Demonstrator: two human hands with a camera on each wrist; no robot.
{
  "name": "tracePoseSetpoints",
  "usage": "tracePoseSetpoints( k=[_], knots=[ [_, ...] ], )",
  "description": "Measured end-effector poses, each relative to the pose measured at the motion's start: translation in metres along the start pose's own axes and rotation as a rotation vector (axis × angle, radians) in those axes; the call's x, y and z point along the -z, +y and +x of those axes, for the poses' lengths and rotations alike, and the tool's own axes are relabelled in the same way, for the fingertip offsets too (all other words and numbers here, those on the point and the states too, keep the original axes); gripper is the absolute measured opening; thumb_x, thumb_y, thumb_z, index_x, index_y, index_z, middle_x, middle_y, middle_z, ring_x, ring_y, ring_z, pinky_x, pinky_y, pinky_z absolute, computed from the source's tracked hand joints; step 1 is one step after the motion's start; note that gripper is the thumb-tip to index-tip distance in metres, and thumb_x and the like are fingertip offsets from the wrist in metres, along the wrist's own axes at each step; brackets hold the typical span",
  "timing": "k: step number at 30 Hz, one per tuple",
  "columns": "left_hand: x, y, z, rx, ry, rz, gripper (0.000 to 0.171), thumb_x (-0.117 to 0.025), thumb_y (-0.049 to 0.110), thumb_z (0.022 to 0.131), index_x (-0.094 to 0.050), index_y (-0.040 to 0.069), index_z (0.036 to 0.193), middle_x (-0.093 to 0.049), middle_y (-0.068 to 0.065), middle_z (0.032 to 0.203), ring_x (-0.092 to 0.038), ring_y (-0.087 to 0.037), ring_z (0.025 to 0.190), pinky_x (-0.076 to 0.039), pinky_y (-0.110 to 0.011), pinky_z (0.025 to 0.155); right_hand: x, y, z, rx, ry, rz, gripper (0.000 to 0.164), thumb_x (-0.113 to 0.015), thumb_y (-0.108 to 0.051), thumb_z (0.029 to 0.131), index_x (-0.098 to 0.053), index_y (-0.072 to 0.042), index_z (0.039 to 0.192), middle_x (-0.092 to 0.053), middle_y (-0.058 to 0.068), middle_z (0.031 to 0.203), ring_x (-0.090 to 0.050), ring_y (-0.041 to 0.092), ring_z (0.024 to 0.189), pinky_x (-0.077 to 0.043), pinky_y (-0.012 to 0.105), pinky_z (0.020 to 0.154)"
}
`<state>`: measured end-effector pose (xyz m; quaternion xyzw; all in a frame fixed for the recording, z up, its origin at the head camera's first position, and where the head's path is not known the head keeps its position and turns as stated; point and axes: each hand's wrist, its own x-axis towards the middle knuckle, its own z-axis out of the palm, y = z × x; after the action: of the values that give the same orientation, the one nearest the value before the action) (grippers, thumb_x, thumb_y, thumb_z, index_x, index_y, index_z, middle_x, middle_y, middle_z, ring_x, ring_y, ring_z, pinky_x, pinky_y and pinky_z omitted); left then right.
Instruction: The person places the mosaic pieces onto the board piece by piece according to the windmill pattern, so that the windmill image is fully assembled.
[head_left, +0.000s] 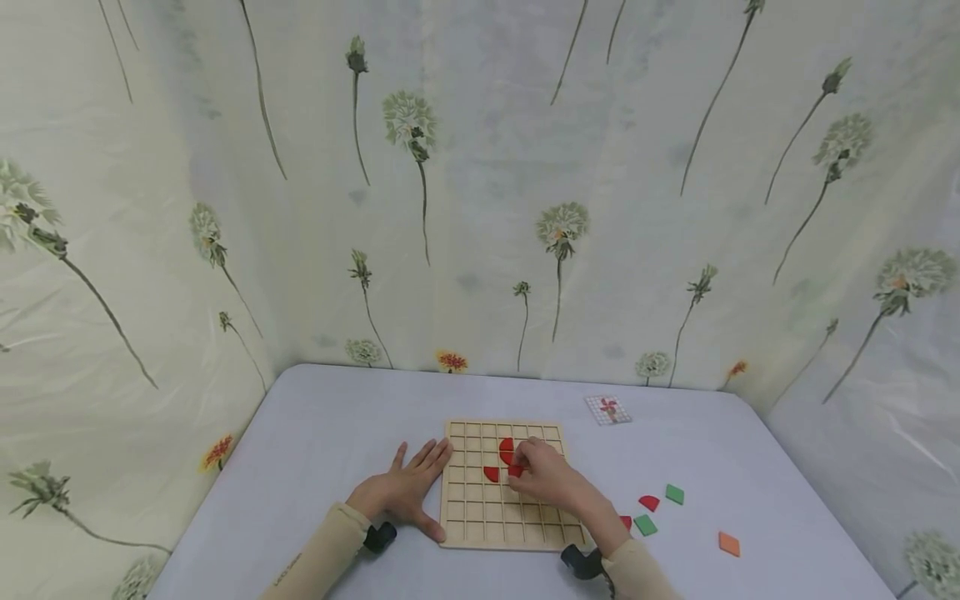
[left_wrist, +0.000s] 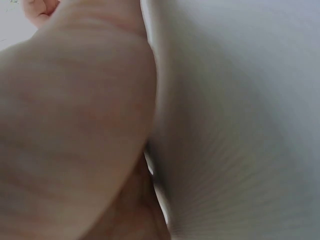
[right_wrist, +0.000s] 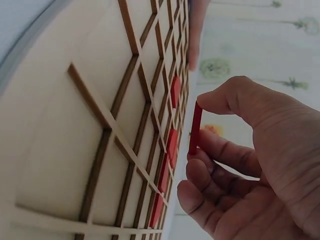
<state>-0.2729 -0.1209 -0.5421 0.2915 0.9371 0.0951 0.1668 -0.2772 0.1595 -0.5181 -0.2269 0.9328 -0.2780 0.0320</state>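
A square wooden grid board (head_left: pixel 465 533) lies on the table, with several red pieces such as the quarter-circle tile (head_left: pixel 491 474) set in its cells. My left hand (head_left: pixel 408 487) is spread flat beside it, with fingertips and thumb at the board's left edge. Over the middle of the board, my right hand (head_left: pixel 551 477) pinches a thin red tile (right_wrist: pixel 196 127) between thumb and fingers. The right wrist view shows this tile edge-on, just off the grid, near the red tiles (right_wrist: pixel 172 145) in the cells. Mostly palm and wrist fill the left wrist view.
Right of the board lie a red quarter-circle (head_left: pixel 648 502), two green diamond tiles (head_left: pixel 675 494) and an orange tile (head_left: pixel 729 544). Another red piece (head_left: pixel 626 522) is partly covered by the right forearm. A pattern card (head_left: pixel 608 409) lies behind, near the flowered curtain (head_left: pixel 480 208).
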Motion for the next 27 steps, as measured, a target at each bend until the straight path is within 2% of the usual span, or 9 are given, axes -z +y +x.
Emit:
tracePoseSetpoints(
  k=[8,17,27],
  knots=[
    [-0.001,0.001,0.000,0.010,-0.004,-0.005,0.133,-0.072,0.073,0.063,0.000,0.012,0.156,0.006,-0.006,0.164,0.004,-0.027,0.151,0.003,-0.063,0.115,-0.013,0.004,0.003,-0.009,-0.006,-0.091,0.020,-0.074,-0.021,0.083,-0.062,-0.008,0.091,-0.052,-0.001,0.087,-0.047,0.011,0.072,-0.044,0.023,0.061],
    [-0.003,-0.002,0.002,0.002,0.001,0.005,0.133,-0.071,0.075,0.063,0.001,0.012,0.156,0.006,-0.005,0.164,0.004,-0.027,0.151,0.004,-0.063,0.115,-0.015,0.006,0.004,-0.005,0.014,-0.089,0.019,-0.074,-0.023,0.085,-0.065,-0.008,0.094,-0.056,-0.001,0.090,-0.051,0.010,0.078,-0.050,0.029,0.069],
    [0.001,0.001,-0.001,0.000,-0.004,-0.007,0.133,-0.072,0.072,0.063,0.000,0.011,0.156,0.005,-0.007,0.164,0.004,-0.028,0.151,0.004,-0.063,0.115,-0.013,0.002,0.006,0.033,0.014,-0.110,0.013,-0.074,-0.015,0.085,-0.070,-0.007,0.093,-0.058,-0.001,0.085,-0.050,0.009,0.075,-0.048,0.024,0.065]
  ],
)
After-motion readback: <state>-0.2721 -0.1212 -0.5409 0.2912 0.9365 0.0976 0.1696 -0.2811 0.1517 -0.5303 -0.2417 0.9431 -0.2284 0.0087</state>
